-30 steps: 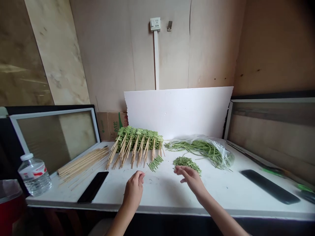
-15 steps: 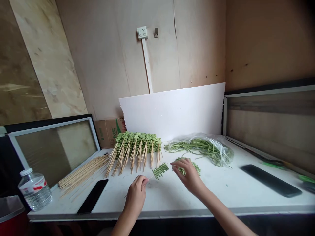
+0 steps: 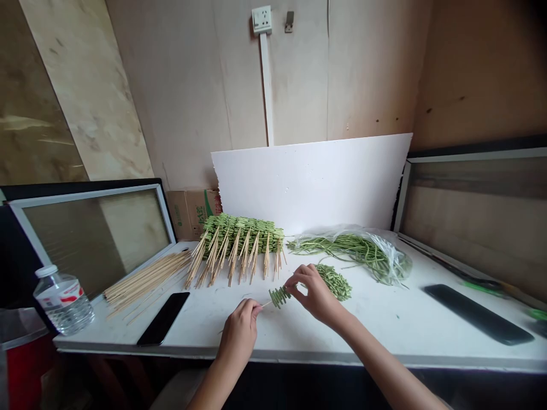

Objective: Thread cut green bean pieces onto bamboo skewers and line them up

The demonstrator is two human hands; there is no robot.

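Observation:
My left hand is closed on the bare end of a bamboo skewer. Cut green bean pieces are threaded crosswise in a row along the skewer. At its far end, my right hand pinches with thumb and forefinger at the last bean piece, its fingertips partly hiding it. Just behind the right hand lies a pile of cut green bean pieces, partly covered by that hand.
Filled bean skewers are stacked at the back, sticks forward. Loose bamboo skewers, a black phone and a water bottle are on the left. Long beans in a plastic bag and a dark flat object lie right.
My right hand has moved left from beside the pile to the skewer's far end, its fingers now pinched there. My left hand still holds the skewer. The view has tilted down slightly.

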